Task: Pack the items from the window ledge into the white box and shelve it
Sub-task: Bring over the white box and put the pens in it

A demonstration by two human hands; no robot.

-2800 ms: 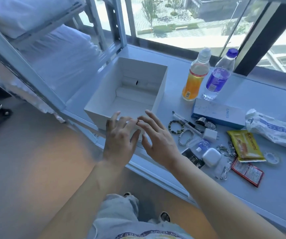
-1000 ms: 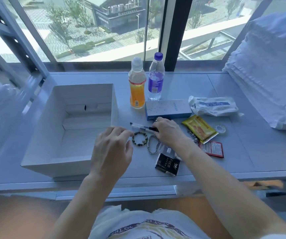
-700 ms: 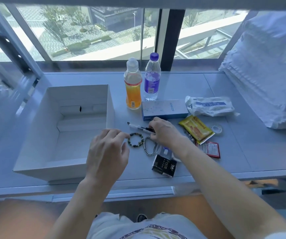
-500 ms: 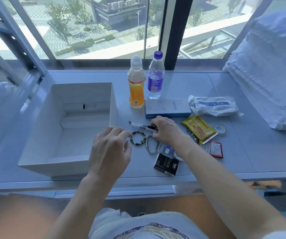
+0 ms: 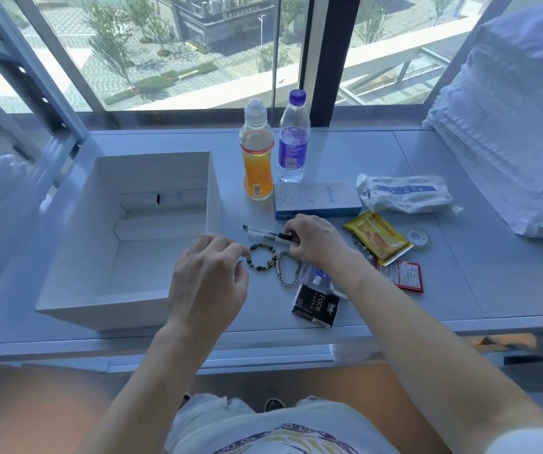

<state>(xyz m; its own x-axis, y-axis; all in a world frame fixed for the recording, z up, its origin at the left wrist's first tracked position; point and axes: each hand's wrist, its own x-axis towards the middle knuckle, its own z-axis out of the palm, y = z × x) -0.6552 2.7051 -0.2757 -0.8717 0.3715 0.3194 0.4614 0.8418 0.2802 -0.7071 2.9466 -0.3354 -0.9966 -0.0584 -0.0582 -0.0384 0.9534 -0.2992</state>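
White box (image 5: 77,244) sits open-topped on the ledge (image 5: 361,149), left of both hands, its near right corner under the left hand (image 5: 209,276). Left hand hovers w/ fingers loosely curled, holding nothing, tips just beside the beaded bracelet (image 5: 261,257). Chain bracelet (image 5: 288,268) lies btwn the hands; black Face packet (image 5: 316,304) near the right forearm. Beyond the hands: orange drink bottle (image 5: 257,158), water bottle (image 5: 293,139), blue Anker box (image 5: 316,198). Right hand (image 5: 316,244) is curled, fingers pinching the pen (image 5: 263,232) at its dark end. Right of it: yellow sachet (image 5: 378,237), red sachet (image 5: 401,275), tape roll (image 5: 417,237), white plastic pack (image 5: 404,196).
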